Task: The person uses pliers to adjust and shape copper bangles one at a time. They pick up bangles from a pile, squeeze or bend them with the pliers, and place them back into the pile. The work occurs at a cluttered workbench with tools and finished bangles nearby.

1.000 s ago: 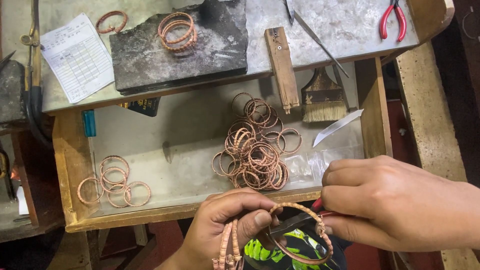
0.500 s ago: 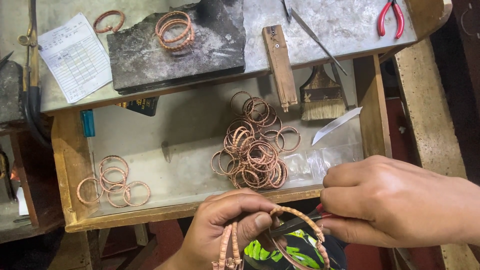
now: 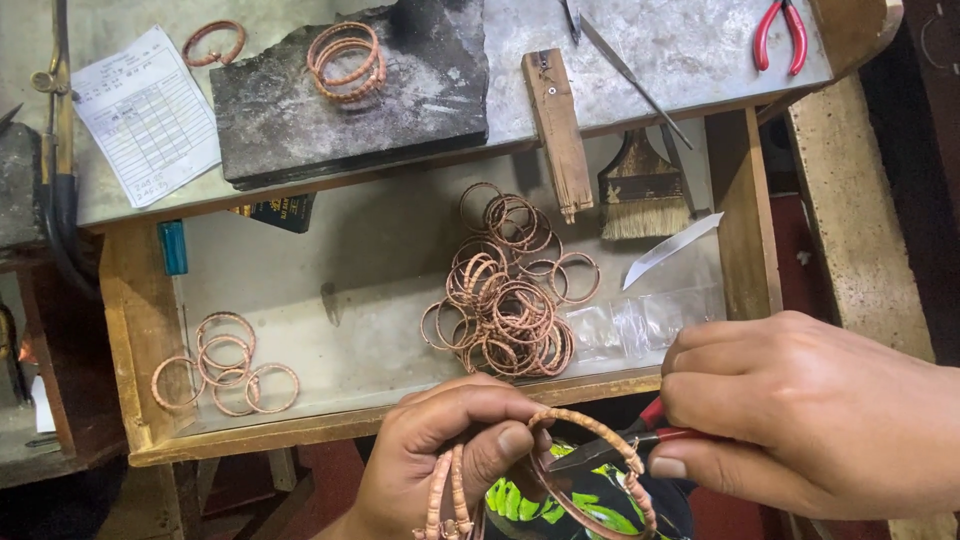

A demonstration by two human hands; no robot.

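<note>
My left hand (image 3: 440, 450) pinches a twisted copper bangle (image 3: 600, 470) between thumb and fingers at the bottom middle, with more copper bangles (image 3: 445, 495) hanging around its lower fingers. My right hand (image 3: 810, 410) grips red-handled pliers (image 3: 620, 445), whose dark jaws touch the held bangle's rim. Both hands hover just in front of an open wooden drawer (image 3: 150, 330). Inside it lie a big pile of copper rings (image 3: 505, 290) and a smaller group of rings (image 3: 225, 365) at the left.
Above the drawer, the metal bench top carries a dark slab (image 3: 350, 95) with bangles (image 3: 345, 55), a paper form (image 3: 145, 115), a wooden block (image 3: 558, 130), tweezers (image 3: 630, 75) and red pliers (image 3: 780, 30). A brush (image 3: 640, 190) and plastic bags (image 3: 640, 325) lie in the drawer.
The held bangle has turned slightly in my left hand and the pliers' jaws have shifted along its rim. Both hands stay in the same place.
</note>
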